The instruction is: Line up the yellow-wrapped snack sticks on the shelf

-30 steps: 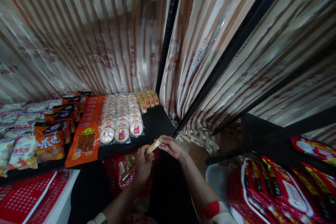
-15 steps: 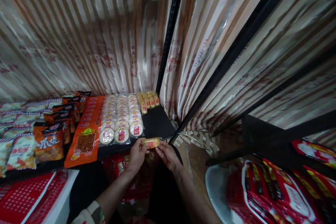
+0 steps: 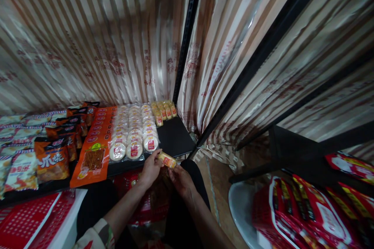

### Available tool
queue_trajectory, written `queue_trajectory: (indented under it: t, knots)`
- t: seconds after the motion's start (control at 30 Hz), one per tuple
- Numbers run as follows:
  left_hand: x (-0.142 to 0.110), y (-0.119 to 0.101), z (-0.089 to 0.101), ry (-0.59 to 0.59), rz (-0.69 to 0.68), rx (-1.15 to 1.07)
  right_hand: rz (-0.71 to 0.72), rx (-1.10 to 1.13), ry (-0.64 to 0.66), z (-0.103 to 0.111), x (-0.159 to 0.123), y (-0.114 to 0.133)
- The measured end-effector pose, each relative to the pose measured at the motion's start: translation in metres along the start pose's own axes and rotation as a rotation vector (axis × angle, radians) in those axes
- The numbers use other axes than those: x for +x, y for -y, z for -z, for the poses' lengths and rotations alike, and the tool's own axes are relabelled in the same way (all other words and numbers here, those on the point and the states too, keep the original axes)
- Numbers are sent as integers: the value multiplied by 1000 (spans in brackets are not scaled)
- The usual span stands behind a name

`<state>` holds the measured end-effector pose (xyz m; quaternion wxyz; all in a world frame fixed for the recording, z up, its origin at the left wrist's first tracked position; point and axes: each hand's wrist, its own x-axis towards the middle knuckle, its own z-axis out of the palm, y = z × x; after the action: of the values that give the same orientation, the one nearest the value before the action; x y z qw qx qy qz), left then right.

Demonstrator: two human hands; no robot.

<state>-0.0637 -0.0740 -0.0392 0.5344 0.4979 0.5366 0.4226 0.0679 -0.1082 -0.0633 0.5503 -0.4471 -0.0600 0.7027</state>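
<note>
A small yellow snack packet (image 3: 167, 160) with a red-and-white label is held just off the front edge of the black shelf (image 3: 177, 138). My left hand (image 3: 151, 169) pinches its left end between thumb and fingers. At the packet's lower right end, the fingers of my right hand (image 3: 180, 179) are closed against it. Beyond my hands, several matching yellow packets (image 3: 163, 113) lie in a row at the shelf's back right corner. Left of them are columns of round white wrapped crackers (image 3: 134, 146).
On the shelf's left stand an orange stick-snack bag (image 3: 95, 151), orange-black bags (image 3: 52, 159) and white bags (image 3: 22, 171). Red baskets sit below. A black upright post (image 3: 187, 42) rises at the corner. At lower right are a basket of red packs (image 3: 309, 210) and a grey-white stool (image 3: 241, 206).
The yellow packet has turned from nearly level to tilted, its right end now lower. My right hand has dropped slightly toward me. The items on the shelf stay in place.
</note>
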Motion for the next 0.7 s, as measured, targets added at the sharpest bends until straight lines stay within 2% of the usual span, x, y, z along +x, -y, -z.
queue_trajectory:
  t: [0.2, 0.5, 0.7]
  knots:
    - [-5, -5, -2, 19, 34, -30, -41, 33, -20, -1, -1, 11]
    - [-4, 7, -9, -33, 32, 129, 64, -79, -70, -2, 11, 28]
    - [-9, 0, -20, -36, 94, 23, 118, -141, -104, -9, 18, 41]
